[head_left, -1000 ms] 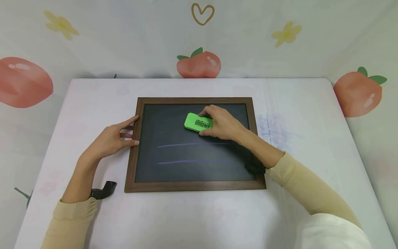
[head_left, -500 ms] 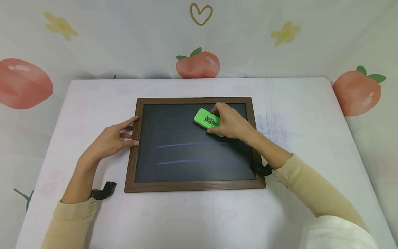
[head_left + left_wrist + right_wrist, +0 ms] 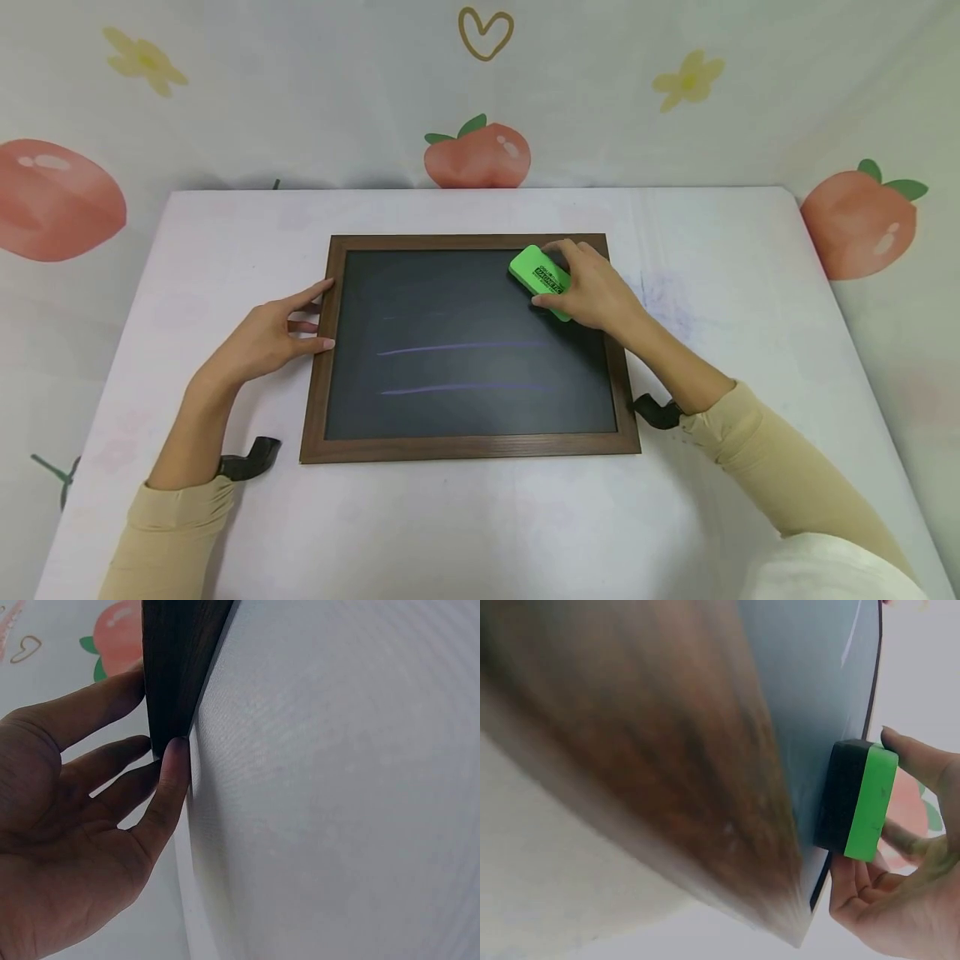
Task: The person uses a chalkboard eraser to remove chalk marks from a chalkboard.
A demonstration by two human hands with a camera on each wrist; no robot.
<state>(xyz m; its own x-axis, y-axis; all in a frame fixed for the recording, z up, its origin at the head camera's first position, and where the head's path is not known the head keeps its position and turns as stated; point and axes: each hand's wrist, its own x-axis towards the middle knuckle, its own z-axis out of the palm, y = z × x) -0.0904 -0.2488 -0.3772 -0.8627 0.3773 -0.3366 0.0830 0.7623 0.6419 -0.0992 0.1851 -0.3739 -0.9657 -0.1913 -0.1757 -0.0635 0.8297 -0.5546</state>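
Note:
A chalkboard (image 3: 480,412) in a brown wooden frame lies flat on the table. Two thin purple lines (image 3: 450,347) cross its dark face, with faint traces above them. My right hand (image 3: 603,292) pinches a green whiteboard eraser (image 3: 534,262) near the board's upper right, thumb on one side and fingers on the other. Black felt (image 3: 845,791) under the eraser faces the board in the right wrist view. At the left, my left hand (image 3: 255,343) rests spread, fairly straight fingers against the frame's edge (image 3: 176,675); its palm is away from the board.
The white table (image 3: 450,525) extends around the board, with a bluish smudge (image 3: 663,304) to its right. Black curved wrist pieces (image 3: 251,460) show by both sleeves. A fruit-printed backdrop (image 3: 360,100) rises behind and at the sides.
My right hand has slid the eraser rightward and slightly up across the board, turning it more steeply. The left hand and the board have stayed about where they were.

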